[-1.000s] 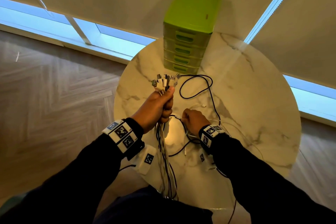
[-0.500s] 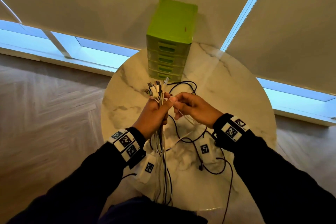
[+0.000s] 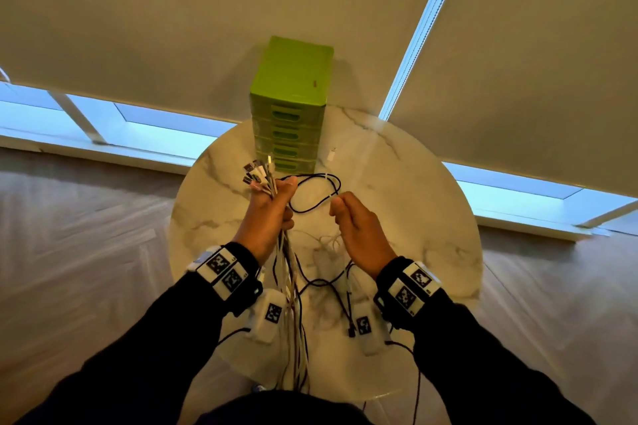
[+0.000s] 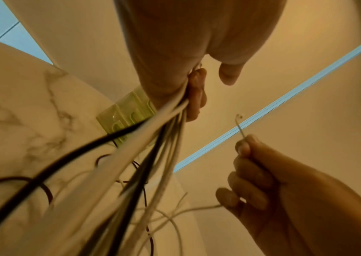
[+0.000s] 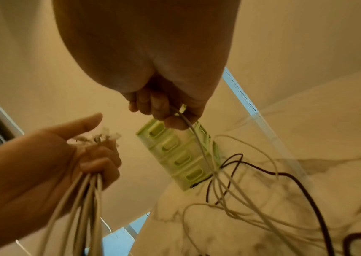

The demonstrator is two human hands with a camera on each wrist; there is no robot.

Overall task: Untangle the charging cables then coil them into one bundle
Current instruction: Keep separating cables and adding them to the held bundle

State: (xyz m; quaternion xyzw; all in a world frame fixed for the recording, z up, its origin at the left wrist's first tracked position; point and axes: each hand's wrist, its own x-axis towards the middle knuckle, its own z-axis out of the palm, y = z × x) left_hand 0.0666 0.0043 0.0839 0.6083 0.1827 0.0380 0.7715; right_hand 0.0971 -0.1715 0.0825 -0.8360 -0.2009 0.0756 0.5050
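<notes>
My left hand (image 3: 279,203) is raised above the marble table (image 3: 431,217) and grips a bundle of white and black charging cables (image 3: 288,272). Their plugs (image 3: 259,172) fan out above the fist, and the loose lengths hang down past the table's near edge. My right hand (image 3: 340,205), a little to the right, pinches one thin white cable (image 5: 199,143) between thumb and finger. Its plug end (image 3: 332,153) sticks up beyond the hand. In the left wrist view the right hand (image 4: 247,155) holds that cable (image 4: 239,128). A black cable (image 3: 317,193) loops on the table between the hands.
A green drawer unit (image 3: 291,107) stands at the table's far edge, just behind the plugs. Loose white cable (image 3: 331,241) and a black cable end (image 3: 351,331) lie tangled on the table under my right wrist. Window blinds hang behind; wooden floor surrounds the table.
My right hand rose from the table with a thin white cable, came up next to the left fist, then moved right, away from it. The left hand kept its grip on the bundle.
</notes>
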